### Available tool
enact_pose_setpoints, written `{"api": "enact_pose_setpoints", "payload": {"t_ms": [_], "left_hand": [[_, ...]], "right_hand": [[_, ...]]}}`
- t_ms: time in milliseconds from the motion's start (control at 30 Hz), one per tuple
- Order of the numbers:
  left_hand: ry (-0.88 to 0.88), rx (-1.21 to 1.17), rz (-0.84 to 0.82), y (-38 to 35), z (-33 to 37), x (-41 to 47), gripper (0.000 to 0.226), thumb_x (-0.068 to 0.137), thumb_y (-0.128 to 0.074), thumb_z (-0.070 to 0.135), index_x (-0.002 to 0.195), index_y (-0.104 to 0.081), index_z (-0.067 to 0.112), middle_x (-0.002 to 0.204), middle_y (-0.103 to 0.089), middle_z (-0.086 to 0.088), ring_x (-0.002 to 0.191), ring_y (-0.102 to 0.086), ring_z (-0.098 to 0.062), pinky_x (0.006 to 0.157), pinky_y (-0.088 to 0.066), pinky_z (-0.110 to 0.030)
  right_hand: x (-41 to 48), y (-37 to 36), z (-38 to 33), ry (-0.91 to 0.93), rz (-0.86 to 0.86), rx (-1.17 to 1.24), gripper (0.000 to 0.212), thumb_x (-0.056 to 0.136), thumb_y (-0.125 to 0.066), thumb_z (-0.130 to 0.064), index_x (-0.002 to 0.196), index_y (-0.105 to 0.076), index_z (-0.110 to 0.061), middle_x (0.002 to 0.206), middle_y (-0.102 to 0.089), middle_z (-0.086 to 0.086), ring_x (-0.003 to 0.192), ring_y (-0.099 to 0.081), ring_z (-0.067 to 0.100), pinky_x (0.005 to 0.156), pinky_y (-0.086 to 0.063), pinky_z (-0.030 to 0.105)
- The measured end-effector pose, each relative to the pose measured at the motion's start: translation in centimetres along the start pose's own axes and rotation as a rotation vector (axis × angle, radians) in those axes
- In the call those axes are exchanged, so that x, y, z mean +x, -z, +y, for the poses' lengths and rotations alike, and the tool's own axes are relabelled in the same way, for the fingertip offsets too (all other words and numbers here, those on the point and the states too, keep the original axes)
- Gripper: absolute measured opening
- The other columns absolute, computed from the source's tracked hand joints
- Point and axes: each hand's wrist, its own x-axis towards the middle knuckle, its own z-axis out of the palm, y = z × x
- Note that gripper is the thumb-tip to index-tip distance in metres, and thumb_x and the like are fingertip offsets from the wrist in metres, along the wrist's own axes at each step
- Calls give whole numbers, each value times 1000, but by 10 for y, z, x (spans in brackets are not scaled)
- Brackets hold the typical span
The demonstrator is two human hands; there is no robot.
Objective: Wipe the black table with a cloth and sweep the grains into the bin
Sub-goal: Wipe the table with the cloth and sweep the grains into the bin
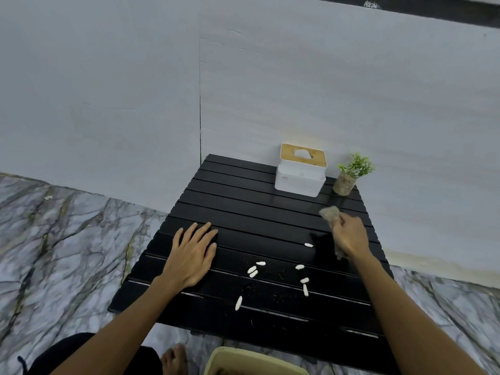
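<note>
Sitting nearest, at the bottom edge, is a pale bin [216, 359], its rim just below the near edge of the black table [243, 207]; a bare foot [174, 359] is resting on the marble floor [67, 239] beside it. White grains [253, 271] are lying scattered w/ dark crumbs over the near-centre slats, one stray grain farther right, just left of the cloth. Left hand [193, 254] is lying flat on the table's left part, palm down, fingers slightly spread, gripping nothing. Right hand [349, 235] is closing in a fist round a grey cloth [330, 213], hovering over the right side; cloth is sticking out above & below the fist, can't tell if it's touching the slats. Far right: a white tissue box [300, 180] w/ wooden lid, and a small potted plant [350, 173] just right of it, both standing against the grey wall [270, 77].
</note>
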Motion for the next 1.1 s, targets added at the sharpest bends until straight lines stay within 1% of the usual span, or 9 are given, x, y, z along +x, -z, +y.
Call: {"api": "enact_pose_setpoints", "payload": {"t_ms": [100,333,533,600,667,767,867,967,1100], "left_hand": [[4,3,-20,0,-2,-1,60,96,-15,51,143,-43,27,154,-35,5,146,-22,-21,117,-12,-45],[-8,-13,-43,1,-3,-6,64,95,-13,54,147,-38,27,158,-27,6,148,-15,-19,119,-9,-42],[-11,-21,-54,3,-2,-11,65,94,-13,55,147,-38,26,158,-27,5,148,-15,-20,119,-9,-42],[-12,-26,-58,3,-2,-13,65,94,-12,56,148,-37,27,158,-26,5,148,-14,-19,119,-9,-41],[-15,-24,-64,4,-2,-14,66,94,-11,56,148,-36,27,158,-25,6,148,-13,-18,120,-8,-40],[-18,-29,-65,6,-3,-16,67,94,-10,56,148,-35,27,158,-24,7,149,-11,-17,120,-6,-38],[-23,-28,-73,7,-2,-17,68,93,-8,57,149,-33,27,159,-23,7,149,-10,-17,120,-5,-37],[-20,-25,-72,6,-2,-17,68,93,-8,57,149,-33,28,159,-23,7,149,-9,-16,120,-4,-36],[-12,-14,-78,6,-2,-17,68,92,-6,57,150,-30,29,160,-19,9,149,-6,-13,120,-2,-34]], "right_hand": [[-9,-22,28,-4,-33,-279,53,100,-34,-49,143,-49,-22,138,-46,18,124,-41,42,106,-34,55],[-36,-47,18,321,-115,-189,51,107,-34,-37,151,-41,-12,153,-44,6,148,-31,29,114,-30,53],[-77,-46,0,526,-354,52,45,108,-40,-32,151,-42,-19,157,-40,1,149,-26,10,123,-20,29],[-96,-39,-4,552,-439,160,42,107,-42,-32,147,-48,-21,151,-50,-1,143,-39,7,118,-32,27],[-109,-31,-5,477,-464,333,35,107,-44,-28,140,-57,-22,122,-71,-5,108,-66,2,91,-55,26],[-107,-16,-3,316,-228,516,31,106,-46,-30,132,-61,-24,88,-74,-1,67,-69,12,58,-57,23],[-80,-13,14,263,89,307,35,106,-45,-28,137,-57,-16,118,-69,-2,105,-67,14,84,-49,13],[-60,-36,26,176,-43,50,52,106,-39,-37,152,-36,-15,156,-41,7,150,-28,27,114,-36,47],[-56,-58,1,254,-158,21,51,107,-36,-31,156,-27,-17,165,-25,6,155,-10,24,118,-26,54]]}}
